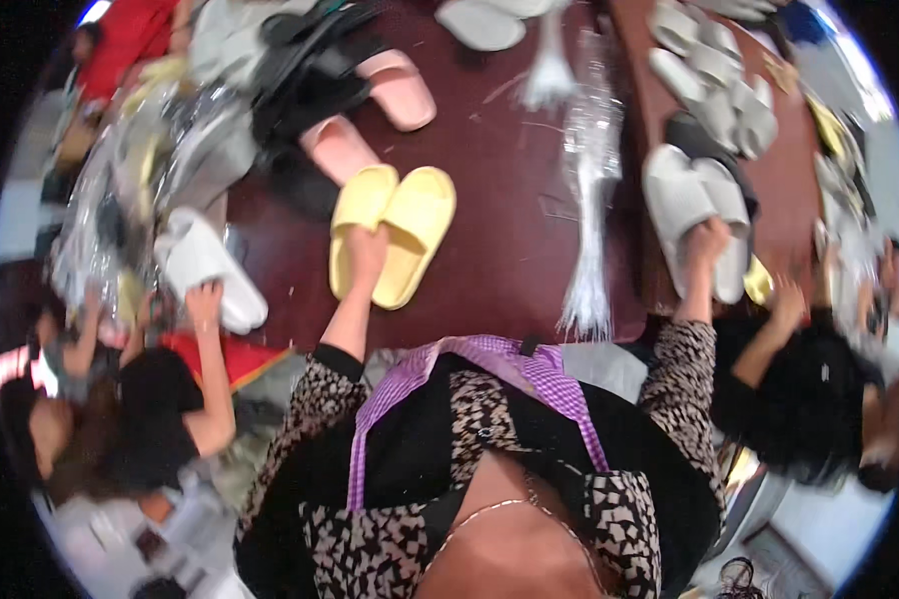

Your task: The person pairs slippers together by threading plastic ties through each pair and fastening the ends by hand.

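A pair of yellow slippers [425,215] lies side by side in front of me on the dark red table [499,260]. My left hand [367,252] is closed on the pair, its fingers at the opening of the left slipper. Over on the right, my right hand [707,243] grips a pair of light grey slippers [666,185], fingers inside the foot openings. A dark slipper [753,195] shows partly from under that grey pair. Just beyond the yellow pair are two pink slippers [400,90], one partly covered by it.
Black slippers [310,80] are heaped at the far left, near plastic-wrapped slippers [185,130]. Clear plastic fasteners [591,190] lie in a long bundle mid-table. More grey slippers [714,75] pile up far right. Co-workers' hands [205,298] are at both sides, one by a white slipper [210,270].
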The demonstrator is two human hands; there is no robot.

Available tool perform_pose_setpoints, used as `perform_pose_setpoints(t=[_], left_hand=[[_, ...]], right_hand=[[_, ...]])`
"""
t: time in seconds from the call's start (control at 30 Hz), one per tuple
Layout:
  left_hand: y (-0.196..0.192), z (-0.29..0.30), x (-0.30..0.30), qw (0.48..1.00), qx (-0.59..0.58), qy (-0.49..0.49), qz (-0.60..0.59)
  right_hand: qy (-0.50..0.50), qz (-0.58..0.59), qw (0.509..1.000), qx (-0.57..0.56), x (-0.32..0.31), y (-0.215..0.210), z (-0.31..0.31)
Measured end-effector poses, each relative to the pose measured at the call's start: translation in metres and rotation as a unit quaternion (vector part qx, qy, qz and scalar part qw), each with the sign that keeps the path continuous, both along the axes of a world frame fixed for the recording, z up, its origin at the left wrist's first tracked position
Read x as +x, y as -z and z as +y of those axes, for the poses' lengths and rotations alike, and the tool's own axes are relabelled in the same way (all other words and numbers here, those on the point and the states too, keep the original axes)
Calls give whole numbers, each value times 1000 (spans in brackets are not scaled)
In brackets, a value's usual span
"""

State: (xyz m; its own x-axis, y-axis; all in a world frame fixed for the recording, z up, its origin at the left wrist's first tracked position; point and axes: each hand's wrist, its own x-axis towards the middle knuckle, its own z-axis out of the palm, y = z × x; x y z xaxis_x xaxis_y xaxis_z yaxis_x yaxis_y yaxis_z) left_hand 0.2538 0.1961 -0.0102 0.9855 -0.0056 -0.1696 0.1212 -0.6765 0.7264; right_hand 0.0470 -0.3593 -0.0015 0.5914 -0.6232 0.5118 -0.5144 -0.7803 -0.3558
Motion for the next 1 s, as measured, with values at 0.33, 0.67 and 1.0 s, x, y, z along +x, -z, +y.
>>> perform_pose_setpoints(t=[0.33,0.67,1.0], left_hand=[[10,-37,-51,994,-102,-43,-5],[20,-56,-47,983,-174,-32,49],[46,-65,-50,967,-208,72,124]], right_hand=[[83,109,991,6,-17,30,-127],[36,-63,993,-89,-9,-15,74],[-304,152,858,385,82,31,388]])
